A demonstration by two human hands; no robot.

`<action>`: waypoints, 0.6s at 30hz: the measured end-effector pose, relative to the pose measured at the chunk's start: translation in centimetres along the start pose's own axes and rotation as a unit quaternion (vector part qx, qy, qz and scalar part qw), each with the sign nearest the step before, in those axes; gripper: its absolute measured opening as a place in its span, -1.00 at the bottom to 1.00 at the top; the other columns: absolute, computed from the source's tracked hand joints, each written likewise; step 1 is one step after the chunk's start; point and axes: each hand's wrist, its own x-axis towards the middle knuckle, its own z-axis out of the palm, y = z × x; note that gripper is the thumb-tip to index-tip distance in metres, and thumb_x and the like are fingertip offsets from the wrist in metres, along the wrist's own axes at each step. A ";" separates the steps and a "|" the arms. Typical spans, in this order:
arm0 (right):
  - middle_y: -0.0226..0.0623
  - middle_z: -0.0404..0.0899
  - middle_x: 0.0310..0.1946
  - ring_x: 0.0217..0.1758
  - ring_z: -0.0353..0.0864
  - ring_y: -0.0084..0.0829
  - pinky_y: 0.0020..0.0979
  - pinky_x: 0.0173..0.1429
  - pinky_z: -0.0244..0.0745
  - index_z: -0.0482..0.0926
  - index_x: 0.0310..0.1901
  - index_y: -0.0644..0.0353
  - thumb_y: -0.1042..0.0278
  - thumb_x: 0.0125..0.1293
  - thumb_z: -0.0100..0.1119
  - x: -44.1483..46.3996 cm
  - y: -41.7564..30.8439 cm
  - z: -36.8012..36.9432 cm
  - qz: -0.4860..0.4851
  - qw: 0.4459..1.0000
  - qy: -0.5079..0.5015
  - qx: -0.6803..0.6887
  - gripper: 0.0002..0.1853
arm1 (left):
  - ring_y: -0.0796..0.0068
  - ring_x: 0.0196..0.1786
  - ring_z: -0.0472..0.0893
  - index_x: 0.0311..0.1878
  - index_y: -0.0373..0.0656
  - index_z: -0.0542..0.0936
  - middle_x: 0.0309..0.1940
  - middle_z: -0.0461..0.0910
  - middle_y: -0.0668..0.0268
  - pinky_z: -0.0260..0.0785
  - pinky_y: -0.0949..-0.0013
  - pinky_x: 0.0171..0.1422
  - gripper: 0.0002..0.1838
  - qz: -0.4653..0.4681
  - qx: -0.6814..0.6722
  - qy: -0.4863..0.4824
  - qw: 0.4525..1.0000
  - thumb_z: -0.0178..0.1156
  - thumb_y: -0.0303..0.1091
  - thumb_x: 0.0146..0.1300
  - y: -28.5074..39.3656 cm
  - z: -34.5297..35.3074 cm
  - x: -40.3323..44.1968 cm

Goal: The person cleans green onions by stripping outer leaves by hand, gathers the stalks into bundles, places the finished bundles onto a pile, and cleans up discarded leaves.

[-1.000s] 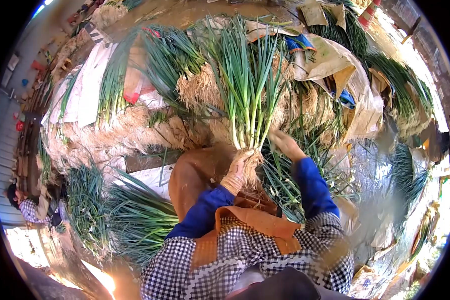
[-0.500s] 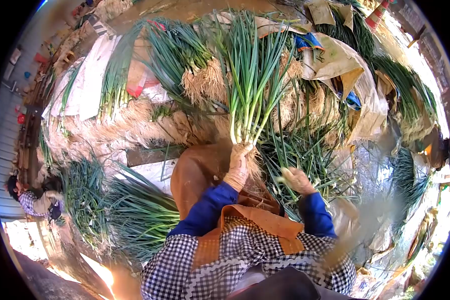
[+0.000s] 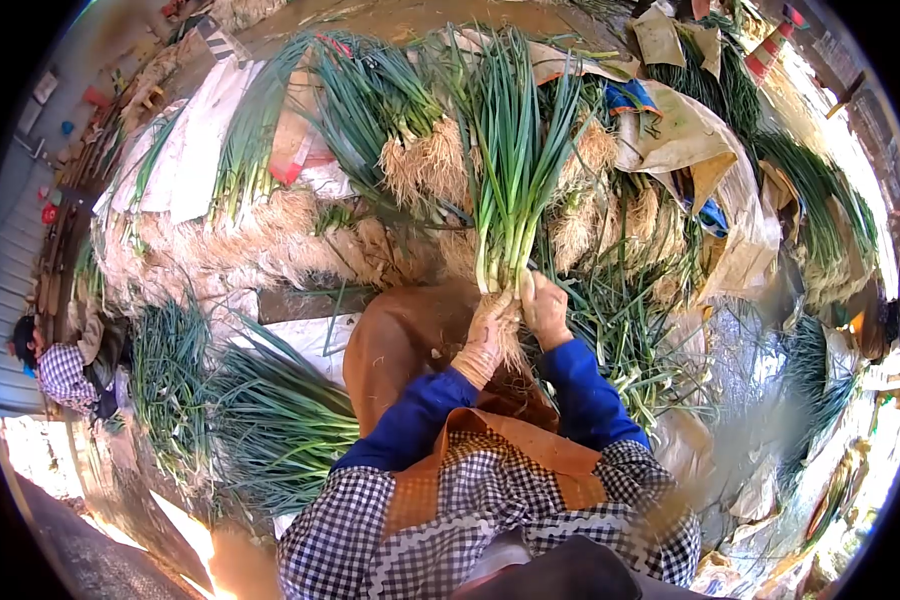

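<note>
A bunch of green onions [image 3: 518,165] stands upright before me, leaves pointing away and pale stems toward me. Wrapped around its base, just above the roots, is my left hand [image 3: 487,335], closed. My right hand [image 3: 547,312] is closed too, its thumb and fingers pinching the stem bases on the bunch's right side. Stringy roots [image 3: 511,350] hang down between both hands. Beyond the bunch, to its left, lies another heap of green onions [image 3: 385,95] with a thick tuft of roots [image 3: 432,162].
Loose green trimmings [image 3: 620,325] lie to my right. A pile of green onions [image 3: 280,410] rests on my left. Rooted bundles [image 3: 260,235] line the far side beside tan sacking [image 3: 685,140]. Another person [image 3: 65,365] sits at the far left.
My right hand has come in from the right and now grips the stem bases of the bunch. My left hand keeps its hold and has shifted slightly right.
</note>
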 end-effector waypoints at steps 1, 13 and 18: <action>-0.22 0.40 -0.63 -0.59 0.46 -0.33 -0.34 -0.49 0.35 0.53 -0.41 0.21 0.31 0.29 0.00 -0.5 -1.0 -2.0 -0.005 0.997 -0.041 0.070 -0.80 | 0.61 -0.46 0.46 -0.19 -0.19 0.51 -0.43 0.52 0.38 0.31 0.59 -0.45 -0.82 0.031 -0.011 0.059 0.998 0.13 -0.30 0.23 0.6 2.5 -1.3; -0.28 0.51 -0.25 -0.26 0.52 -0.46 -0.45 -0.15 0.43 0.43 0.00 0.22 0.10 0.34 -0.06 4.2 1.4 -4.5 0.309 0.871 -0.177 0.340 -0.63 | 0.45 -0.20 0.49 -0.17 -0.22 0.49 -0.28 0.49 0.28 0.37 0.40 -0.02 -0.74 -0.022 0.137 0.056 0.989 0.23 -0.28 0.14 1.1 2.5 -1.2; -0.35 0.55 -0.27 -0.23 0.57 -0.39 -0.48 -0.14 0.46 0.50 -0.15 0.20 0.21 0.31 -0.11 5.0 -6.0 -1.8 -0.090 0.989 -0.113 -0.009 -0.72 | 0.48 -0.03 0.43 0.18 -0.21 0.27 -0.07 0.44 0.29 0.31 0.42 0.08 -0.46 0.172 0.033 -0.082 0.981 0.20 -0.45 0.11 -0.3 1.0 0.7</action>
